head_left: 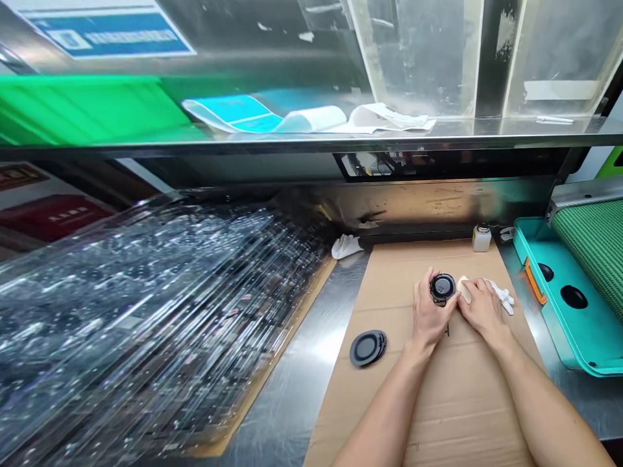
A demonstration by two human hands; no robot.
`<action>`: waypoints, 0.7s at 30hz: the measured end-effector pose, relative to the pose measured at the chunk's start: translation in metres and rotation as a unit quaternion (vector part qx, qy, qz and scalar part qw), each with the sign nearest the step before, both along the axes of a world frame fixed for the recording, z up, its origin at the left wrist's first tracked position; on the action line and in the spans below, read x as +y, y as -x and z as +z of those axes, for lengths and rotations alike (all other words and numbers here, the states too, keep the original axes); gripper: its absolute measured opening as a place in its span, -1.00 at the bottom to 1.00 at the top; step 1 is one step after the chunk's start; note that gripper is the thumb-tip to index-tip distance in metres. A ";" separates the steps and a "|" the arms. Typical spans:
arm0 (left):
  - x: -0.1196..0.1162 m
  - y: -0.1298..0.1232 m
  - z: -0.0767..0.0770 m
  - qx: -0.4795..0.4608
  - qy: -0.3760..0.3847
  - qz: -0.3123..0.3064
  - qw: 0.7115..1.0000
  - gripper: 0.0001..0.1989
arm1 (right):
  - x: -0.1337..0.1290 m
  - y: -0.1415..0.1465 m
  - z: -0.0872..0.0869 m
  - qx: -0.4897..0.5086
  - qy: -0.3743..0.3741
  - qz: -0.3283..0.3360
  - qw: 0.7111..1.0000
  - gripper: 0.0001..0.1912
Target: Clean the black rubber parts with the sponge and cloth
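Note:
Over a cardboard sheet [374, 415], my left hand [430, 316] is closed round a black round part [442, 287], which faces up. Close beside it on the right, my right hand [481, 308] pinches a small off-white pad [464, 290] near the part's edge. Several dark oval discs [368, 348] lie overlapped on the cardboard to the left of my left forearm. A crumpled white cloth or glove [503, 298] lies just beyond my right hand.
A small white bottle [481, 239] stands at the cardboard's back edge. The teal tray [564, 350] at right holds black round pieces. Clear plastic trays [160, 324] are piled at left. A metal shelf [292, 144] crosses above.

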State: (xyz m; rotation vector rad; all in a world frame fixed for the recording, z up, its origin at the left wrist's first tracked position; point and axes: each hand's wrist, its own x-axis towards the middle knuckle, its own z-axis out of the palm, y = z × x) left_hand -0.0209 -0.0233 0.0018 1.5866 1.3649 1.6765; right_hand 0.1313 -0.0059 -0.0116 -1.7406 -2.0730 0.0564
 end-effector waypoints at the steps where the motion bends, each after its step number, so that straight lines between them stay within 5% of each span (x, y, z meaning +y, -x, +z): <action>1: 0.000 0.000 0.000 -0.001 0.000 0.001 1.000 -0.27 | 0.000 0.000 0.000 -0.001 -0.003 -0.001 1.000 -0.69; 7: 0.013 0.014 0.003 0.089 0.007 -0.009 0.996 -0.59 | 0.000 0.001 0.003 -0.003 0.001 0.037 0.999 -0.69; 9: 0.031 0.030 0.005 0.155 0.073 -0.027 0.985 -0.69 | -0.003 0.005 0.005 0.012 0.012 0.104 0.994 -0.72; 12: 0.065 0.059 0.015 0.275 0.219 0.012 0.936 -0.55 | -0.009 0.013 0.007 0.043 0.016 0.173 0.984 -0.73; 15: 0.089 0.079 0.026 0.355 0.260 0.038 0.897 -0.56 | -0.009 0.017 0.009 0.057 -0.007 0.099 0.993 -0.73; 18: 0.096 0.092 0.030 0.441 0.254 0.034 0.860 -0.58 | -0.004 0.010 0.013 0.046 -0.014 -0.060 0.997 -0.78; 21: 0.101 0.095 0.028 0.608 0.206 0.073 0.764 -0.52 | 0.002 0.000 0.014 0.046 0.054 -0.154 0.986 -0.73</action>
